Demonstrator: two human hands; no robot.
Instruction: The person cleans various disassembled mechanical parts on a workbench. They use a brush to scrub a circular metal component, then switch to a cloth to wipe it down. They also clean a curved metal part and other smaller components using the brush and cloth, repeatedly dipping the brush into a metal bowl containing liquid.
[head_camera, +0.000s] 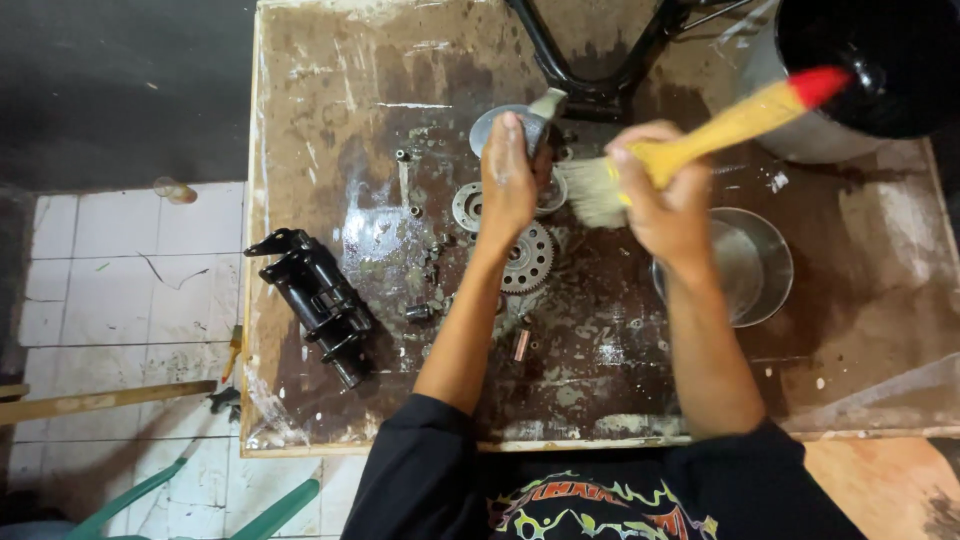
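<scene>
My wet, stained wooden tabletop (840, 330) fills the middle; at nine o'clock lies a white tiled floor (120, 290) with dirty grout, at ten o'clock a dark wall (120, 90), at seven o'clock green chair legs (200, 505) and a wooden stick (100, 400)

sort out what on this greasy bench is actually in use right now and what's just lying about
In use:
left hand holding a small grey metal part
right hand holding a yellow-handled, red-tipped paintbrush

Lying about:
toothed steel gear
black cast metal housing
round steel bowl
small copper-coloured bushing
</scene>
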